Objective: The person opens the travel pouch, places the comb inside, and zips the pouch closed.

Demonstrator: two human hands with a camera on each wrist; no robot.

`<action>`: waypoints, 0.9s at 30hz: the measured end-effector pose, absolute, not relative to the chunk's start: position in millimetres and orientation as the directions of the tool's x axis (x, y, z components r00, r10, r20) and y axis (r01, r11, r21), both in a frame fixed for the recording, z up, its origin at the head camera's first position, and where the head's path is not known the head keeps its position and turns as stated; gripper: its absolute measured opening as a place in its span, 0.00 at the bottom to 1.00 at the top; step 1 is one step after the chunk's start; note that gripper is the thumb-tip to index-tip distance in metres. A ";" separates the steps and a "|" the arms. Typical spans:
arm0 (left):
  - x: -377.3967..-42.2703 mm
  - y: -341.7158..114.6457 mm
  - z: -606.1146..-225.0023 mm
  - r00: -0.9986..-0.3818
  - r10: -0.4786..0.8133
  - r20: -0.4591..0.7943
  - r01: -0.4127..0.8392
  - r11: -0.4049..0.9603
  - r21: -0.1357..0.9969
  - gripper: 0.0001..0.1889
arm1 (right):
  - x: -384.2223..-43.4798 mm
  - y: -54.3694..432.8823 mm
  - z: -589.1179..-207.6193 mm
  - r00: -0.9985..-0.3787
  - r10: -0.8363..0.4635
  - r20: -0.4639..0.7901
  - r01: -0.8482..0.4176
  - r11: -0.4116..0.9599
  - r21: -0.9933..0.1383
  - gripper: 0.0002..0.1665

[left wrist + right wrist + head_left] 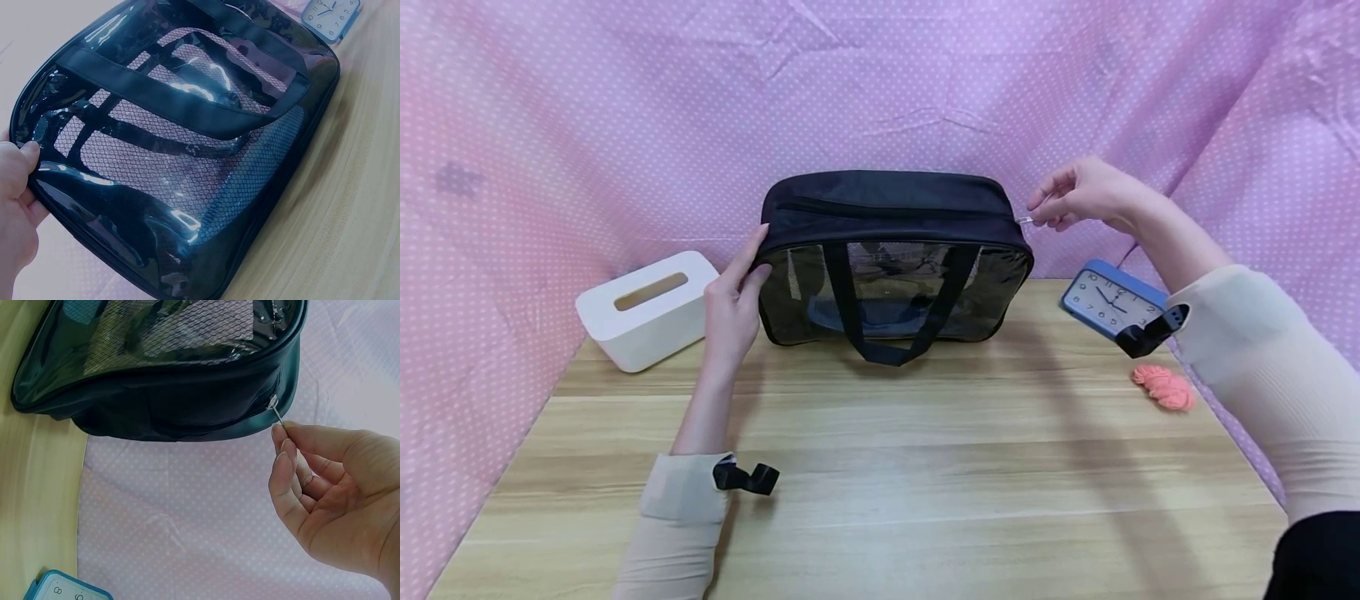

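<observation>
A black bag (895,275) with a see-through front stands upright on the table, its black strap handle (887,354) hanging down in front. At the bag's upper left corner my left hand (733,312) grips the edge, thumb on the front and fingers partly hidden behind. My right hand (1086,196) pinches the small metal zipper pull (279,414) between thumb and index finger at the right end of the top. A long dark zipper line (887,211) runs along the bag's top. Through the clear panel, something blue (872,314) shows low in the bag.
Left of the bag is a white tissue box (647,304) with an oval slot. A blue-framed clock (1108,300) lies to the right, under my right forearm. Nearer me is a coral yarn skein (1163,387). A pink dotted cloth (880,92) hangs behind the wooden table (887,475).
</observation>
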State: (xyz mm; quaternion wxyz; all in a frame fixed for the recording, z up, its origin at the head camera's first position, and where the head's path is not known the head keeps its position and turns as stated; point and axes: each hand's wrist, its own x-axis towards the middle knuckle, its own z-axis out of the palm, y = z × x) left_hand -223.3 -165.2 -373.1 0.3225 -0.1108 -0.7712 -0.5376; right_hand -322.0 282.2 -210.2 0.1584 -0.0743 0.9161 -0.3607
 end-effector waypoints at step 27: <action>-224.2 -164.8 -374.5 -0.787 -0.182 0.590 0.491 0.395 0.777 0.24 | -325.3 302.8 -251.7 -0.934 -0.251 -0.253 -0.035 0.771 -0.636 0.08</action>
